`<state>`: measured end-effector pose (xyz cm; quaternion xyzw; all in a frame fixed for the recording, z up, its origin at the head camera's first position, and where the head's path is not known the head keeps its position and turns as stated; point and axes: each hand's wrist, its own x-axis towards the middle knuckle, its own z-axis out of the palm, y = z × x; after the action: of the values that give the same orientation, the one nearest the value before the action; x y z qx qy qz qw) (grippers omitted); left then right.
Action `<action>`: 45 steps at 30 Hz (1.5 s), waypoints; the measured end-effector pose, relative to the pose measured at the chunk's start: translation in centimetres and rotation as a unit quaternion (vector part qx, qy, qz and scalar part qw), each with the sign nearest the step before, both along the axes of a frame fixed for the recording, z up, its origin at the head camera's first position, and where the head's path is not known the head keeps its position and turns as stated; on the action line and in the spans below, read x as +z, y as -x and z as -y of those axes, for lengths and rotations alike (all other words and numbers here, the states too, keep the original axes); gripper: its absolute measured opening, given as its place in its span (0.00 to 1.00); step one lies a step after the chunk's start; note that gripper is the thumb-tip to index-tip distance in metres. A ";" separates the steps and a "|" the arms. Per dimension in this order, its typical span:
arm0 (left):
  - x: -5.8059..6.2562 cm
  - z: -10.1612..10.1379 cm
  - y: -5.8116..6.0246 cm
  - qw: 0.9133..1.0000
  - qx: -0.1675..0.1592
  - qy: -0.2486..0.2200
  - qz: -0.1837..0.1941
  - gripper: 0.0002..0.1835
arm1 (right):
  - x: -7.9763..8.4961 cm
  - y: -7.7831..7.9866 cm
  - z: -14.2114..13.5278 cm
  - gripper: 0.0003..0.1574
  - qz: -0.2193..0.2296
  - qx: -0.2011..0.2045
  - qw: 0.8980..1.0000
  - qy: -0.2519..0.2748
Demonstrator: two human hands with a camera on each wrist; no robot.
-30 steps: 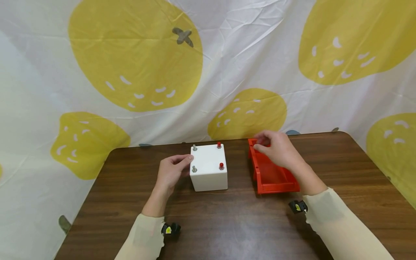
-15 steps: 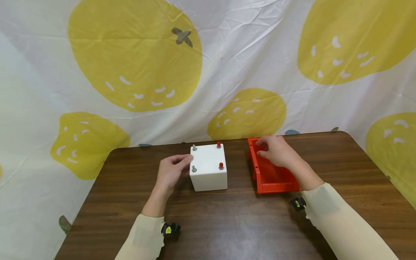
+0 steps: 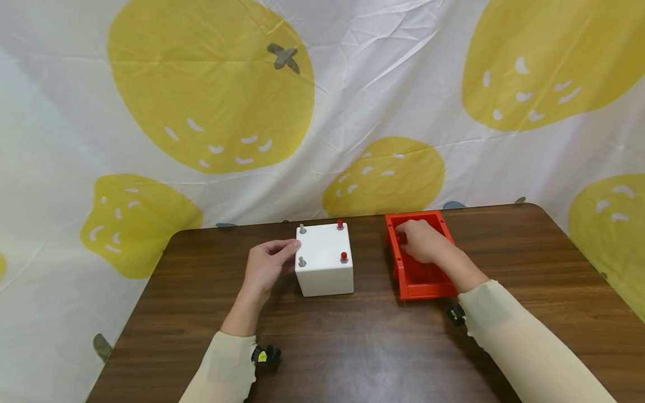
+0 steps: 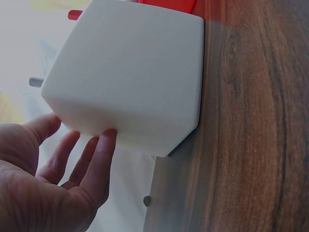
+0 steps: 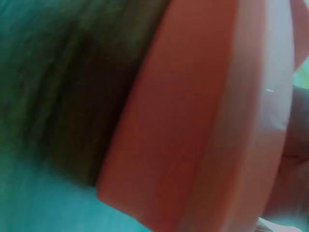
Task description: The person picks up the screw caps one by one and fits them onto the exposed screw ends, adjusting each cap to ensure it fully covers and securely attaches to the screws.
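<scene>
Head view: white box (image 3: pixel 324 246) flat on the dark wooden table (image 3: pixel 353 347), to the left of a red bin (image 3: pixel 428 291) and apart from it. On top of the box, near its corners, two bare metal bolts (image 3: pixel 302 262) along the left and two red caps (image 3: pixel 344 257) along the right, all upright. At the box's left side, the left hand (image 3: pixel 267 262), thumb at the upper edge and fingertips against the side wall; in the left wrist view, fingers slightly spread and only touching, not wrapped round the box. Inside the red bin, toward its left wall, the right hand (image 3: pixel 424 242), back upward, fingertips hidden below the rim; impossible to tell whether gripping anything. In the right wrist view, mostly the bin's blurred red wall, with part of the hand dark at the right edge. Farther out, a pale sleeve (image 3: pixel 529 341) on each forearm and a small black device (image 3: pixel 267 356) by each wrist. Behind the table, a creased white cloth (image 3: pixel 373 106) with large yellow fruit prints (image 3: pixel 211 89).
</scene>
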<state>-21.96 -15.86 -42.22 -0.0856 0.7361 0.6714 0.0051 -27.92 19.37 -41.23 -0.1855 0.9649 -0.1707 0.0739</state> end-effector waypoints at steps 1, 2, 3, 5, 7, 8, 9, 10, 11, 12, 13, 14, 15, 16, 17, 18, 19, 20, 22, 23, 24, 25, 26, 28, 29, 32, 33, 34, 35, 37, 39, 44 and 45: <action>0.0 0.0 0.0 1.000 0.000 0.000 0.000 0.19 | 0.0 0.0 0.0 0.20 0.002 -0.001 1.000 -0.001; 0.0 0.0 0.0 1.000 0.000 0.000 0.000 0.18 | -0.1 0.1 0.0 0.20 0.001 0.000 1.000 -0.002; 0.0 0.0 0.0 1.000 0.001 0.001 0.001 0.18 | -0.2 0.2 0.0 0.19 0.001 0.000 1.000 -0.003; 0.0 0.0 0.1 1.000 0.002 0.000 0.001 0.18 | -0.4 0.3 0.0 0.18 0.000 0.000 1.000 -0.003; -0.1 0.0 0.1 1.000 0.002 -0.001 0.000 0.18 | -0.6 0.4 0.0 0.15 0.000 0.000 1.000 -0.002; -0.1 0.0 0.1 1.000 0.001 -0.001 0.000 0.18 | -0.6 0.4 0.0 0.13 -0.001 0.001 1.000 -0.002; -0.1 -0.1 0.0 1.000 0.000 -0.002 -0.001 0.18 | -0.8 0.5 0.1 0.12 -0.001 0.000 1.000 -0.001; -0.1 -0.1 0.0 1.000 -0.001 -0.003 -0.002 0.18 | -0.8 0.5 0.1 0.11 -0.001 -0.001 1.000 0.000; -0.1 0.0 0.0 1.000 -0.002 -0.003 -0.003 0.19 | -0.9 0.5 0.1 0.10 -0.001 -0.001 1.000 0.001; -0.2 0.0 0.0 1.000 -0.002 -0.002 -0.002 0.19 | -1.0 0.5 0.1 0.10 -0.002 -0.003 1.000 0.002; -0.2 0.0 0.0 1.000 -0.002 -0.002 -0.002 0.19 | -1.1 0.5 0.1 0.09 -0.003 -0.003 1.000 0.004; -0.2 0.0 0.0 1.000 -0.002 -0.001 -0.002 0.19 | -1.1 0.6 0.1 0.09 -0.004 -0.002 1.000 0.006; -0.3 0.0 0.1 1.000 -0.001 0.000 -0.002 0.19 | -1.2 0.6 0.1 0.09 -0.007 -0.001 1.000 0.007; -0.3 0.0 0.1 1.000 -0.001 0.001 -0.001 0.19 | -1.3 0.6 0.1 0.09 -0.010 0.000 1.000 0.008; -0.3 0.1 0.1 1.000 -0.001 0.002 -0.001 0.19 | -1.3 0.6 0.1 0.10 -0.013 0.005 1.000 0.007; -0.3 0.1 0.1 1.000 -0.001 0.002 -0.001 0.19 | -1.4 0.6 0.1 0.10 -0.014 0.006 1.000 0.008; -0.2 0.1 0.1 1.000 -0.001 0.002 -0.001 0.19 | -1.4 0.6 0.1 0.10 -0.016 0.009 1.000 0.007; -0.2 0.1 0.0 1.000 -0.001 0.003 -0.001 0.18 | -1.4 0.7 0.1 0.10 -0.017 0.009 1.000 0.005; -0.2 0.1 0.0 1.000 -0.002 0.002 -0.002 0.18 | -1.5 0.7 0.1 0.09 -0.018 0.009 1.000 0.002; -0.2 0.1 0.0 1.000 -0.002 0.002 -0.002 0.18 | -1.6 0.7 0.1 0.09 -0.018 0.008 1.000 0.001; -0.2 0.1 0.0 1.000 -0.002 0.003 -0.003 0.18 | -1.6 0.7 0.1 0.08 -0.017 0.004 1.000 0.001; -0.1 0.1 0.0 1.000 -0.001 0.003 -0.003 0.18 | -1.7 0.7 0.1 0.08 -0.017 0.003 1.000 0.000; -0.1 0.1 -0.1 1.000 -0.001 0.004 -0.002 0.18 | -1.7 0.7 0.2 0.08 -0.018 0.002 1.000 -0.001; -0.1 0.1 -0.1 1.000 -0.001 0.004 -0.001 0.18 | -1.8 0.8 0.1 0.08 -0.019 0.002 1.000 -0.003; -0.2 0.1 -0.1 1.000 -0.001 0.004 -0.002 0.18 | -1.8 0.7 0.1 0.08 -0.019 0.001 1.000 -0.003; -0.2 0.1 0.0 1.000 -0.001 0.002 -0.001 0.18 | -1.7 0.7 0.1 0.08 -0.014 -0.001 1.000 -0.009; -0.2 0.1 0.0 1.000 -0.002 0.002 -0.001 0.18 | -1.6 0.7 0.0 0.07 -0.011 -0.001 1.000 -0.012; -0.3 0.1 0.0 1.000 -0.002 0.002 -0.001 0.19 | -1.5 0.6 0.0 0.06 -0.007 -0.001 1.000 -0.015; -0.3 0.1 0.0 1.000 -0.002 0.003 -0.001 0.19 | -1.4 0.6 0.0 0.05 -0.003 -0.001 1.000 -0.018; -0.3 0.1 0.0 1.000 -0.002 0.004 -0.001 0.19 | -1.2 0.5 0.0 0.03 0.006 0.000 1.000 -0.023; -0.2 0.1 0.0 1.000 -0.002 0.005 -0.002 0.19 | -1.0 0.4 0.0 0.02 0.011 0.000 1.000 -0.027; -0.2 0.1 0.1 1.000 -0.001 0.005 0.000 0.18 | -0.6 0.2 -0.1 0.07 0.020 -0.002 1.000 -0.020; -0.2 0.1 0.1 1.000 -0.001 0.005 0.000 0.18 | -0.5 0.2 -0.2 0.08 0.018 0.000 1.000 -0.017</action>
<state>-22.05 -15.95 -42.43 -0.0853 0.7397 0.6675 0.0055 -28.08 19.53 -41.70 -0.1809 0.9662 -0.1578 0.0939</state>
